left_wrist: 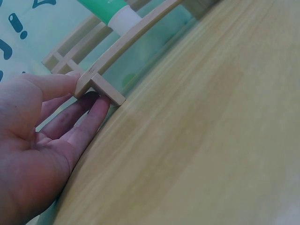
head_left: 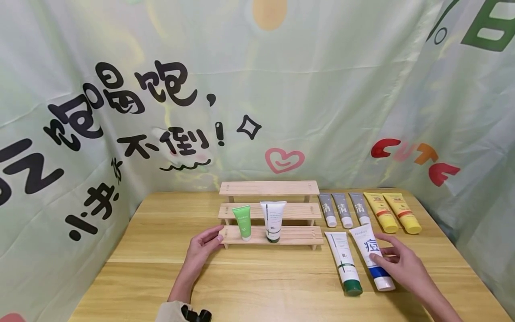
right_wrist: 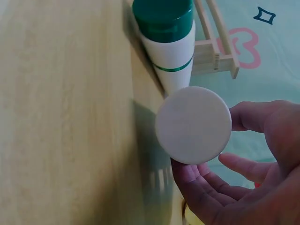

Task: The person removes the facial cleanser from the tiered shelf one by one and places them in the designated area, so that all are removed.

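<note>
Blue-banded tube sits at the right of the table in the head view, held between the thumb and fingers of the right hand, which cover part of its right edge; whether it touches the wood is hard to tell. Just beside it lies a green-capped tube. The left hand pinches the left end of a wooden rack, whose bottom step bears a green tube and a white tube. Wood-grain table, then pale cloth hung behind and at the sides, with Chinese writing cut off at left and "CUTE" at right. The held tube reads 痘; its smaller print is illegible. In the left wrist view, the thumb and fingertips meet the rack's end, some fingers partly hidden behind; the green tube is cropped at the top. In the right wrist view, the held tube's round white cap hides its body, thumb and fingers around it; the green-capped tube is cut off above, and the cloth shows a pink heart.
</note>
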Demonstrator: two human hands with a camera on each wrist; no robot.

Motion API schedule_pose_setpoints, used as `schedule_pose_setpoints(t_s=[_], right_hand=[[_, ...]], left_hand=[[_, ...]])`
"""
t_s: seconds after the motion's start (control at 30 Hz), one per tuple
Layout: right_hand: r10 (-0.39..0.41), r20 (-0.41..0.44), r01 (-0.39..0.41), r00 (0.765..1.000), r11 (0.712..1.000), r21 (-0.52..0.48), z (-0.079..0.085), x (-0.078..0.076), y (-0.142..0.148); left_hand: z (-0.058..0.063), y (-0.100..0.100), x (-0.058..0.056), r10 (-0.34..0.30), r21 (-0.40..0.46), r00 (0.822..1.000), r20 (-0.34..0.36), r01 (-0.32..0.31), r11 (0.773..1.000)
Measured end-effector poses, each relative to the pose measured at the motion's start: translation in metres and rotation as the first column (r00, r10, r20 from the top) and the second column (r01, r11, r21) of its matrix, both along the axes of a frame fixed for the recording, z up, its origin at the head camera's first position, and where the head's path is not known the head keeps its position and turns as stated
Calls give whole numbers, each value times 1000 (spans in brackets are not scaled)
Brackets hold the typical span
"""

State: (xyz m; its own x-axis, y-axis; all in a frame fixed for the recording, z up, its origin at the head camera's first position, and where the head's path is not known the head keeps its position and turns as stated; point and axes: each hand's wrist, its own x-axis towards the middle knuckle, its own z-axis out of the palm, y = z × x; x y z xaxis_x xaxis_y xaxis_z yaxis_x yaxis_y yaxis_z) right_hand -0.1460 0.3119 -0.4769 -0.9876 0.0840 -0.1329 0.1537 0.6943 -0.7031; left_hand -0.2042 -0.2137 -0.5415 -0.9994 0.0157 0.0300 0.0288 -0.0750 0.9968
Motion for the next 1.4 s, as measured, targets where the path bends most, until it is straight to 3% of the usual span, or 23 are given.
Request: schedule_pose_setpoints(t_s=[0.37,0.73,1.4], right_hand=[[25,8,-25,1000,998,55,-6,-1,0],[84,89,-92,993,991,101,-4,-3,4],[130,80,-138,988,985,101,-6,-5,3]], left_hand=[[4,2,0,5,3,1000,0,-5,1000],[4,2,0,5,10,1000,-10,-5,1000],[3,1,1,5,7,1000,5,-5,1000]])
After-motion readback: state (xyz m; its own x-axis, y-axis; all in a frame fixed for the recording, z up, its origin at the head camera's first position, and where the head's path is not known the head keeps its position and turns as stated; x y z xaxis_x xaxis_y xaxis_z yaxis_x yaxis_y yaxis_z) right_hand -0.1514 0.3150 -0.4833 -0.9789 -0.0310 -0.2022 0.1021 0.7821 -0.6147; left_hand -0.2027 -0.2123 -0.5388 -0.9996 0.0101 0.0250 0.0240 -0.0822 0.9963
